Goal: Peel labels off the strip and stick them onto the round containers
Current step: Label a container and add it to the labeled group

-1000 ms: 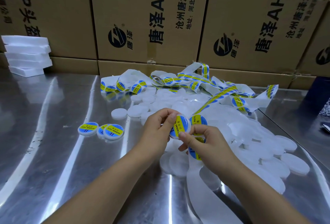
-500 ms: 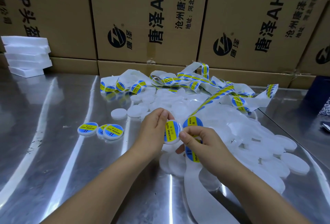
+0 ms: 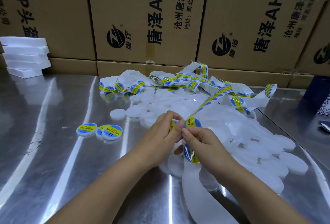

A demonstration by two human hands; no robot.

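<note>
Table [image 3: 53, 152] bare metal, steel look, brushed grain, glossy, mirrors light in long streaks, a few scuffs at 8 o'clock. Cardboard boxes [image 3: 142, 0] at 12 o'clock brown, matt, black print, tape on one seam slightly shiny. Foam slabs [image 3: 25, 54] at 10 o'clock white, matt, soft-looking. Round containers [image 3: 267, 152] piled at 3 to 4 o'clock white plastic, frosted, semi-translucent, smooth, dull sheen. Labelled containers [image 3: 87, 129] at 9 o'clock same plastic, tops covered by glossy blue-yellow labels. Strip [image 3: 210, 98] at 1 o'clock thin white backing paper, waxy, slightly see-through, creased, stickers on it glossy. Bare liner [image 3: 196, 197] at 6 o'clock smooth, satin
</note>
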